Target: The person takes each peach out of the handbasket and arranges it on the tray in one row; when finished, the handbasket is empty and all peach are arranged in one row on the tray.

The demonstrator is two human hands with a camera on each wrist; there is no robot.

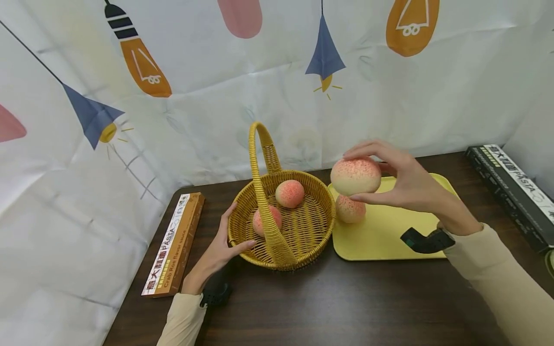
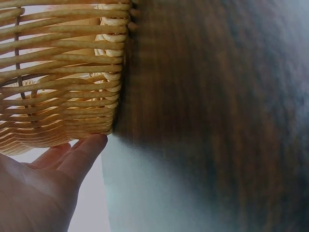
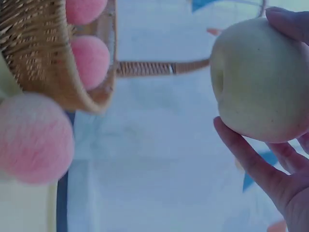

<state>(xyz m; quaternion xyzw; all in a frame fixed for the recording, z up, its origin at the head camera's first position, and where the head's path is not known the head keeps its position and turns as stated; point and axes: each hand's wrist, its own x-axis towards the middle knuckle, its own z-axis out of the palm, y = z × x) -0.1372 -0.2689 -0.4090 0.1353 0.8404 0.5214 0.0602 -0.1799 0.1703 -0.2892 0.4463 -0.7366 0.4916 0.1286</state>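
My right hand grips a peach between thumb and fingers, above the left end of the yellow tray. In the right wrist view that peach shows its pale side. My left hand holds the left side of a yellow wicker basket, thumb over the rim; in the left wrist view fingers lie against the woven wall. Inside the basket are two peaches, one toward the back and another partly behind the handle. One more peach rests on the tray, overlapped by the held one.
A brown pasta box lies left of the basket. At the far right is a black pasta box, and a green rounded edge shows below it. The basket's tall handle arches upward. A printed curtain hangs behind the dark table.
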